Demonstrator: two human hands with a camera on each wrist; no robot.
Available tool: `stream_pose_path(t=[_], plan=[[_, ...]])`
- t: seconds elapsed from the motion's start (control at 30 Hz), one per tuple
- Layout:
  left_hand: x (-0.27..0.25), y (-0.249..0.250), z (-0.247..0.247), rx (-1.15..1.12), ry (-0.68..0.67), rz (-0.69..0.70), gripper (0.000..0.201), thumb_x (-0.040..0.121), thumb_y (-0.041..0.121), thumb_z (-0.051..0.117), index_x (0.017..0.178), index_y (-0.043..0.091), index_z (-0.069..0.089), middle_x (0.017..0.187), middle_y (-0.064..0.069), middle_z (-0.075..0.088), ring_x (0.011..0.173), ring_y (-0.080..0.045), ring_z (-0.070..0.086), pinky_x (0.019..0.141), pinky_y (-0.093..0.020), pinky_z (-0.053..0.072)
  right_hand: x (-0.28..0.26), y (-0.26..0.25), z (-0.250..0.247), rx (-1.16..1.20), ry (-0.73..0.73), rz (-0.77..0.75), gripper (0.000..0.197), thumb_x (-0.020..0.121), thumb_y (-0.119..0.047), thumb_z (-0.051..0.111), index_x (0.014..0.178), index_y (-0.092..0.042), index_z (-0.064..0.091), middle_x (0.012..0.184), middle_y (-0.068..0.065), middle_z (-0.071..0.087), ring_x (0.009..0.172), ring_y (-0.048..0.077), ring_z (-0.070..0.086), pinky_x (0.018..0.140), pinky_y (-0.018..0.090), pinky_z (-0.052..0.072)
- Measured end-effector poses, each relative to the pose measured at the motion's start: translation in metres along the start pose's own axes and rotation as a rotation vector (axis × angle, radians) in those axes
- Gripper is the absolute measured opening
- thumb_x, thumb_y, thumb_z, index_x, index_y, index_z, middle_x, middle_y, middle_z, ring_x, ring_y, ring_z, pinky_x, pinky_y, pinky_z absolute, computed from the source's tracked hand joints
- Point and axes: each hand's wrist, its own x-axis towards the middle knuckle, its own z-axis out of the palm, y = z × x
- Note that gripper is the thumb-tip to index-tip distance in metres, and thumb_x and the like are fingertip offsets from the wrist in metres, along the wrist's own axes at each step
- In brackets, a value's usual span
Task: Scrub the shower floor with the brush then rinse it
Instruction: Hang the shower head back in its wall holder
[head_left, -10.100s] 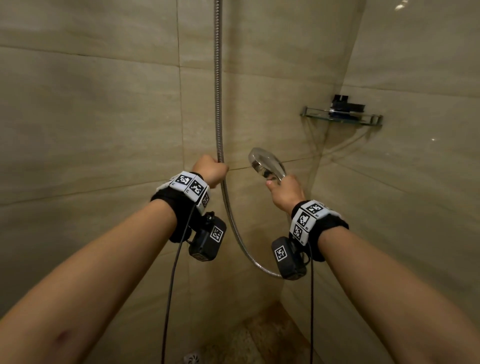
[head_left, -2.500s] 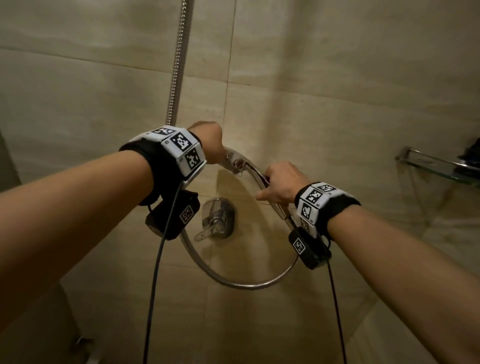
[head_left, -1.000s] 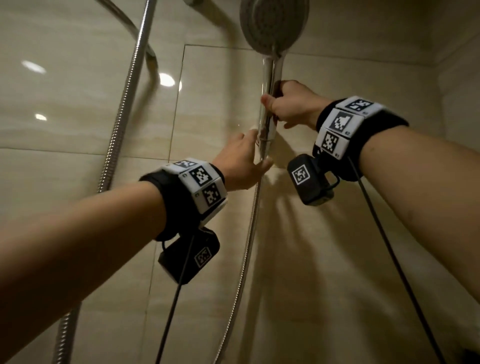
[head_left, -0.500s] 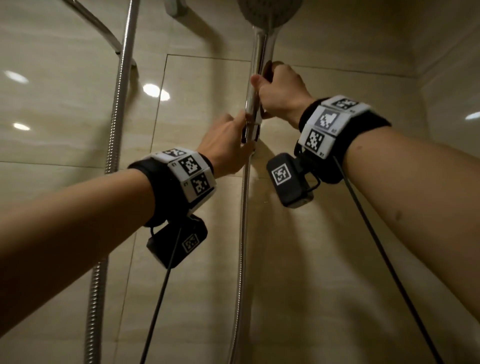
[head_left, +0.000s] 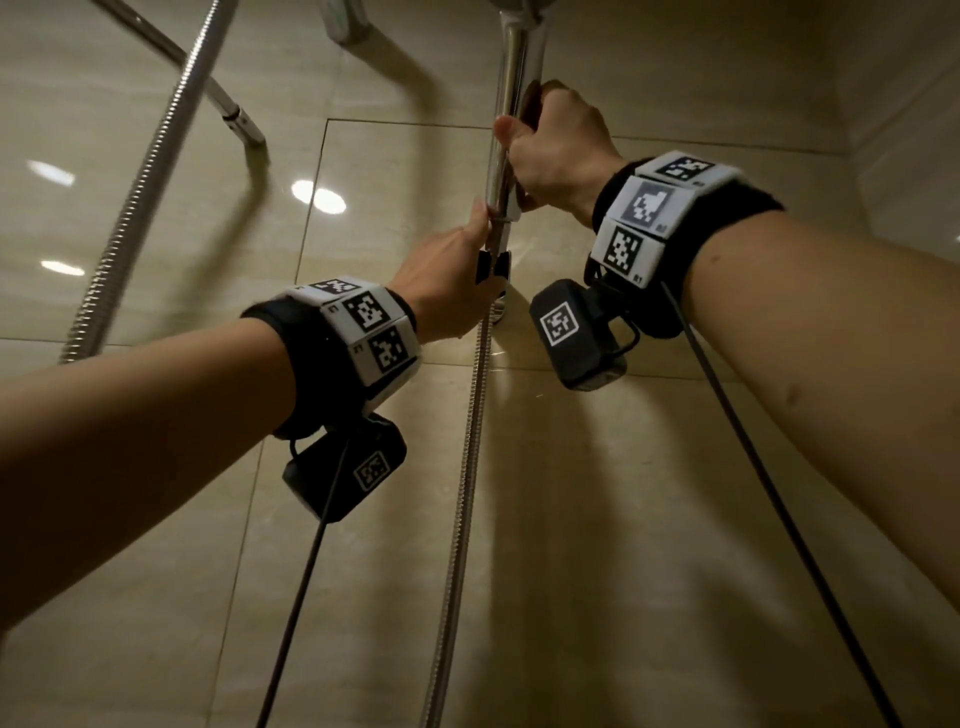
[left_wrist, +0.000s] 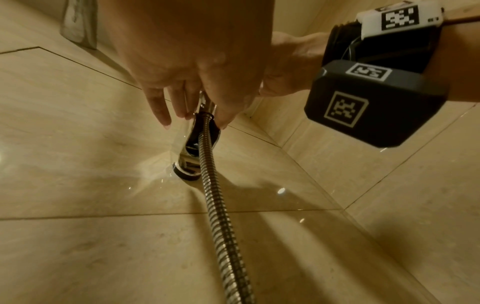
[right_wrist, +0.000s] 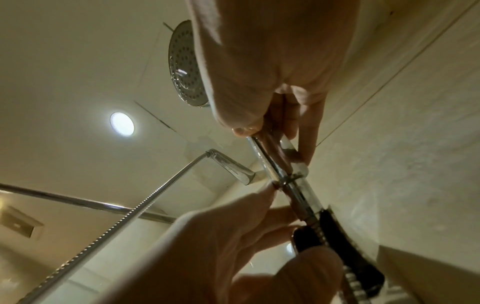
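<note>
The chrome shower handle (head_left: 511, 104) stands upright against the tiled wall, its spray head (right_wrist: 184, 65) above. My right hand (head_left: 556, 150) grips the handle's middle. Just below, my left hand (head_left: 452, 291) pinches the handle's lower end between thumb and fingers (left_wrist: 182, 102), right at the black-lined wall holder (left_wrist: 197, 133). The metal hose (head_left: 467, 467) hangs straight down from the handle. No brush and no shower floor are in view.
A second ribbed hose (head_left: 140, 197) runs up the wall at left and meets a chrome pipe (head_left: 171, 52). A ceiling lamp (right_wrist: 122, 124) shines overhead. The wall corner (left_wrist: 298, 156) lies to the right of the holder.
Both hands have brought the hand shower from low in the stall up to the wall holder. In the last second my left hand went from a flat touch to a pinch at the handle's lower end.
</note>
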Motion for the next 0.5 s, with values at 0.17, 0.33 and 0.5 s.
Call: stream_pose_path(t=[0.17,0.33,0.5], plan=[[-0.003,-0.005,0.005,0.017,0.017,0.033,0.074,0.094,0.017,0.054,0.151,0.008,0.008,0.131,-0.014,0.056,0.117,-0.030,0.054,0.095,-0.032,0.042,0.001,0.000,0.000,0.027,-0.063,-0.001,0.027,0.097,-0.036,0.052,0.107,-0.012,0.057,0.098,0.002,0.063,0.086,0.015,0.066,0.071,0.029,0.060],[-0.003,-0.011,0.011,0.005,0.044,0.017,0.075,0.095,0.022,0.052,0.152,0.010,0.006,0.133,-0.013,0.052,0.113,-0.027,0.053,0.092,-0.030,0.043,0.000,0.000,0.007,0.019,-0.075,-0.034,0.032,0.097,-0.040,0.050,0.114,-0.013,0.052,0.106,0.003,0.059,0.092,0.018,0.064,0.077,0.033,0.059],[-0.002,-0.016,0.018,-0.023,0.059,0.042,0.064,0.094,0.017,0.054,0.149,0.013,0.021,0.125,-0.008,0.057,0.097,-0.017,0.055,0.081,-0.025,0.046,-0.005,0.011,0.011,0.048,-0.103,-0.008,0.027,0.098,-0.038,0.050,0.104,-0.012,0.054,0.098,0.004,0.062,0.088,0.018,0.066,0.075,0.035,0.060]])
